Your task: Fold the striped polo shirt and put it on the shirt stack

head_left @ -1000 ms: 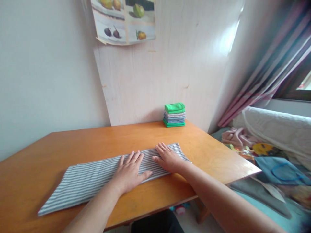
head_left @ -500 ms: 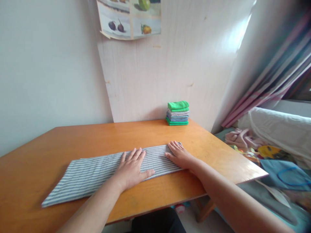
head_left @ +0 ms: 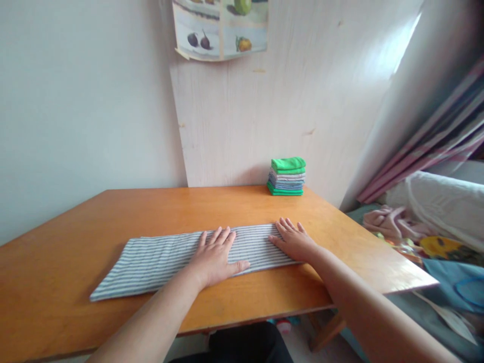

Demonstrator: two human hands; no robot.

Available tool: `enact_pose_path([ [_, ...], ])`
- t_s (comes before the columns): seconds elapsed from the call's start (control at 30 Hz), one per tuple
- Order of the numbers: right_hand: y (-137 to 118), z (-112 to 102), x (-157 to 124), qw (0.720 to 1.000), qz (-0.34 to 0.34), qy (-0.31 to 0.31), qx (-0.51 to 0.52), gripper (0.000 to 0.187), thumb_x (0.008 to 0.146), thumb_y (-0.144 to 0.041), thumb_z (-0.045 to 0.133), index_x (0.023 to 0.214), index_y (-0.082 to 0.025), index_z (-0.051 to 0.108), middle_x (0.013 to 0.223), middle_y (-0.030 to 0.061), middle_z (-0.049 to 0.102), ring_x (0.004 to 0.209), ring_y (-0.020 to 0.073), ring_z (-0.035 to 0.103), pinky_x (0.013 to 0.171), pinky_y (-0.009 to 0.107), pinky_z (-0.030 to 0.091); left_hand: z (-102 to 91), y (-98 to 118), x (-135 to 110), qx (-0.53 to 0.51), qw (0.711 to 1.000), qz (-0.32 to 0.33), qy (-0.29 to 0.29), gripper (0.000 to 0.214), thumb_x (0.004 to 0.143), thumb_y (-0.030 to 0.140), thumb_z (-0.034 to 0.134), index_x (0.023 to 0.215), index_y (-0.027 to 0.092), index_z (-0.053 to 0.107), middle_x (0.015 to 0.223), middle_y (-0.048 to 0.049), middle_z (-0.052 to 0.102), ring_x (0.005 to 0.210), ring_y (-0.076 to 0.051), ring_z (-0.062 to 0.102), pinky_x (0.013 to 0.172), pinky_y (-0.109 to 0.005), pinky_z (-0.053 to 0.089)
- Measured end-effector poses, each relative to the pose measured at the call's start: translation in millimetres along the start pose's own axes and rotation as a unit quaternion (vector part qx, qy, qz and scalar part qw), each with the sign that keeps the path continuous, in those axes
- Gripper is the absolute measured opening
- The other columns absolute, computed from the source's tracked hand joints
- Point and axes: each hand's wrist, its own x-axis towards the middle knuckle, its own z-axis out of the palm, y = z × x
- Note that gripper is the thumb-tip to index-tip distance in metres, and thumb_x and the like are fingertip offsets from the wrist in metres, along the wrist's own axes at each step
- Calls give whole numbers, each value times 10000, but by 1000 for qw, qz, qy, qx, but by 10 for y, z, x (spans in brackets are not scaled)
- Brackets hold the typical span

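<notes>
A grey-and-white striped cloth [head_left: 159,262], folded into a long flat strip, lies across the wooden table [head_left: 86,222]. My left hand [head_left: 217,257] rests palm down near the middle of the strip, fingers spread and thumb pointing right. At the strip's right end lies my right hand [head_left: 293,239], also palm down with its fingers apart. That hand covers part of the cloth's right edge. Neither hand grips the fabric.
At the table's back edge against the board stands a stack of folded cloths [head_left: 286,176], green, pinkish and blue-grey. A fruit picture [head_left: 223,30] hangs above. To the right, beyond the table corner, are a pink crumpled cloth [head_left: 393,222] and a striped curtain [head_left: 427,151].
The view has turned slightly left, so everything appears shifted to the right. Both hands still lie flat on the striped cloth; the right fingers look a little more spread.
</notes>
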Motion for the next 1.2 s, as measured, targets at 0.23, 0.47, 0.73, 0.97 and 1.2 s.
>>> enact_pose_path([
  [0.23, -587, -101, 13, 993, -79, 74, 54, 814, 972, -659, 199, 1506, -62, 347, 1580, 200, 279, 1488, 307, 165, 1183, 475, 188, 51, -33, 20, 3, 1000, 9, 7, 1000, 805, 855, 246, 1563, 202, 226, 1632, -82, 132, 1506, -330, 60, 1172, -610, 10],
  [0.47, -854, 57, -42, 989, -126, 37, 62, 819, 964, -675, 209, 1535, -95, 304, 1597, 172, 235, 1491, 302, 153, 1196, 479, 155, 92, -60, 28, 5, 1000, 13, 12, 979, 811, 826, 314, 1567, 213, 207, 1631, -95, 134, 1504, -328, 85, 1172, -605, 10],
  [0.73, -740, -48, -53, 991, -116, 16, 57, 871, 945, -710, 194, 1542, -80, 275, 1606, 183, 201, 1499, 294, 113, 1197, 467, 149, 51, -37, 22, 2, 1000, 5, 7, 958, 817, 812, 316, 1562, 214, 233, 1630, -95, 143, 1504, -338, 77, 1172, -601, 13],
  [0.97, -419, 43, -42, 998, -54, 19, 39, 934, 917, -751, 190, 1550, -67, 242, 1611, 176, 190, 1501, 290, 100, 1205, 456, 114, 72, -44, 37, 3, 1000, 9, 13, 996, 800, 841, 286, 1566, 209, 214, 1633, -90, 112, 1504, -339, 68, 1170, -605, -2],
  [1.2, -217, 30, 30, 999, -15, 28, 42, 906, 924, -743, 190, 1535, -81, 288, 1606, 191, 203, 1499, 297, 111, 1193, 475, 142, 64, -47, 32, 2, 1000, 10, 8, 992, 805, 841, 268, 1569, 212, 201, 1632, -83, 110, 1505, -331, 68, 1169, -609, -10],
])
